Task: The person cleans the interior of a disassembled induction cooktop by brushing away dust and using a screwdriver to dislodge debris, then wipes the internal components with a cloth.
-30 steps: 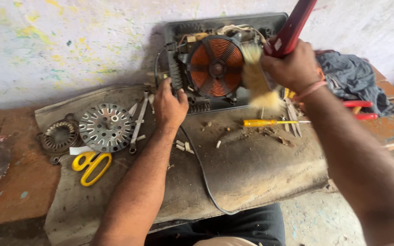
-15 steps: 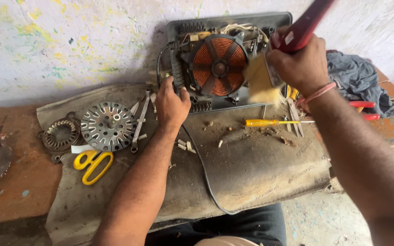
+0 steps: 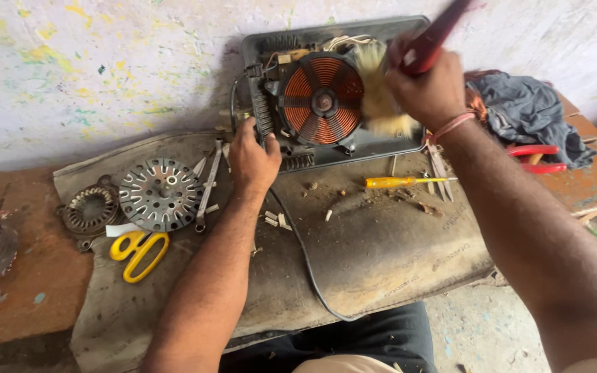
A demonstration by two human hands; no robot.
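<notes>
Two hands: bristly brush (image 3: pixel 409 62) sweeps ribbed copper coil (image 3: pixel 321 101).

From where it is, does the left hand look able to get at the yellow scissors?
Probably yes: the left hand only steadies the opened appliance, and the yellow scissors lie uncovered on the mat nearby.

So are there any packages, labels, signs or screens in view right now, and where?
No packages, signs or screens show.
Label, perhaps: a small white strip lies on the grey mat, between the round slotted metal disc and the yellow-handled scissors; whether it is a label cannot be told.
Faint dark lettering runs along the mat's right part, near its front edge.
</notes>
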